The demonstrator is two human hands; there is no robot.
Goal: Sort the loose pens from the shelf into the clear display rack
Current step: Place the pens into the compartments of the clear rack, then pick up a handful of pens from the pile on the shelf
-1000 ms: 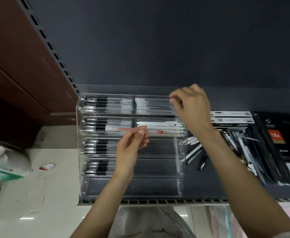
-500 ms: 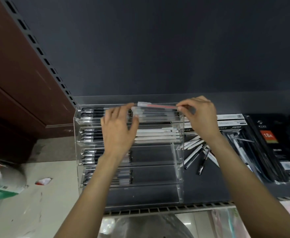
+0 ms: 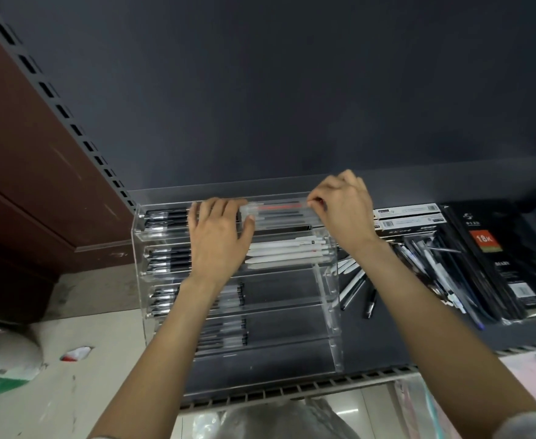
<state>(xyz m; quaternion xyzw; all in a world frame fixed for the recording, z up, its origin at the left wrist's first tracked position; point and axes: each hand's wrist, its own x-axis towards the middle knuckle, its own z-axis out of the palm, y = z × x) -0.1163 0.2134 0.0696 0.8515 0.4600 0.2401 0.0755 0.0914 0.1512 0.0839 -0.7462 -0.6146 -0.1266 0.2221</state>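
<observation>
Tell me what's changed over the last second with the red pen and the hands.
The red pen went up from the second tier to the right half of the top tier of the clear rack. The right hand now pinches its right end; the left hand let go of it and rests flat against the rack's front. The loose pens on the shelf stayed put.

Stood before a dark grey back panel (image 3: 292, 90), matte and bare. Was edged at left by a slotted upright (image 3: 60, 109) running down on a slant. Beyond that, met brown wood panelling (image 3: 22, 172) with a moulding strip. Below, showed a pale, scuffed floor (image 3: 79, 394), littered with a red-and-white scrap (image 3: 76, 353) and crumpled bags (image 3: 3, 356). Caught soft, even light, glossy on tiles (image 3: 355, 403) underneath.
</observation>
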